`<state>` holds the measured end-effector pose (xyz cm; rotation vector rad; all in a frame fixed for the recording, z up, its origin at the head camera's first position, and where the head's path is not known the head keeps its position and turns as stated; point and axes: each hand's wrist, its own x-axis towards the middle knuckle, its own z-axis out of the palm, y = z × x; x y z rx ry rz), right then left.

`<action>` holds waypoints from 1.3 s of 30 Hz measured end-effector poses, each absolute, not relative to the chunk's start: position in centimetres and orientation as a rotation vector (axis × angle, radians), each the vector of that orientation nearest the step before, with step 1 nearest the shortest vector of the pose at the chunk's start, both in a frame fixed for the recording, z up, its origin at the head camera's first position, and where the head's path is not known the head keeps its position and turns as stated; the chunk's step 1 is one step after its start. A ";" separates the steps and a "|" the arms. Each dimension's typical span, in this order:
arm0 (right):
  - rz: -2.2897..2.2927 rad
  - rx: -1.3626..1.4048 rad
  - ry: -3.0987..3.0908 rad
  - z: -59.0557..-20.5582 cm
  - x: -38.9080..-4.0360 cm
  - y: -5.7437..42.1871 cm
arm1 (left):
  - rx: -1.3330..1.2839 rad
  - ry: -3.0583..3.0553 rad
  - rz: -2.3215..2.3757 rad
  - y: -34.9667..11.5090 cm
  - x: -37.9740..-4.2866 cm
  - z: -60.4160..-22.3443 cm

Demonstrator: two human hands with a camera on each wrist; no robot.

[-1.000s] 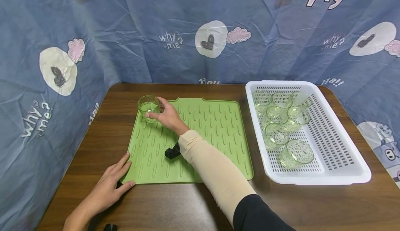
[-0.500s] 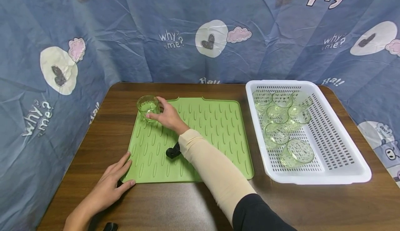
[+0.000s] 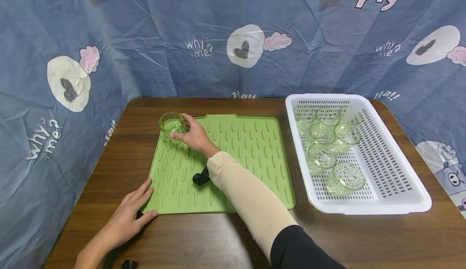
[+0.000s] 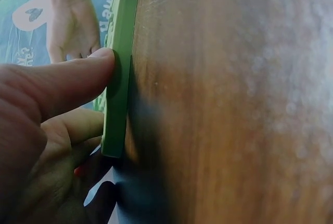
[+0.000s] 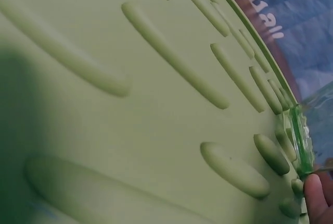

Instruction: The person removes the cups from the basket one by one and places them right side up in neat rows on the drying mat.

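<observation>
At the back left corner of a green ridged mat, my right hand grips a clear, green-tinted drinking glass between thumb and fingers. The glass stands upright over that corner; its base is right at the ridges in the right wrist view. My left hand rests at the mat's front left corner with fingers extended. In the left wrist view the thumb lies against the mat's edge, and the other fingers are along the mat's side.
To the right, a white perforated basket holds several similar glasses grouped on its left side. Both stand on a brown wooden table. A blue printed cloth hangs behind. A black wrist-camera piece is under my right wrist.
</observation>
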<state>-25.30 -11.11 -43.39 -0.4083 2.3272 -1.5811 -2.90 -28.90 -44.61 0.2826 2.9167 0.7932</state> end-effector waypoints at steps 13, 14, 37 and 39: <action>-1.586 -0.489 2.414 -41.2 -24.2 -10.0 | 0.273 2.875 0.775 -29.0 -3.1 -45.1; -1.593 -0.501 2.428 -40.8 -24.0 -9.9 | 0.276 2.873 0.776 -29.0 -3.1 -45.2; -1.354 -1.183 2.849 -31.4 -16.4 -2.6 | 0.342 2.931 0.727 -29.3 -3.8 -46.8; -1.327 -1.218 2.855 -30.7 -15.8 -1.3 | 0.346 2.940 0.727 -29.3 -3.9 -46.9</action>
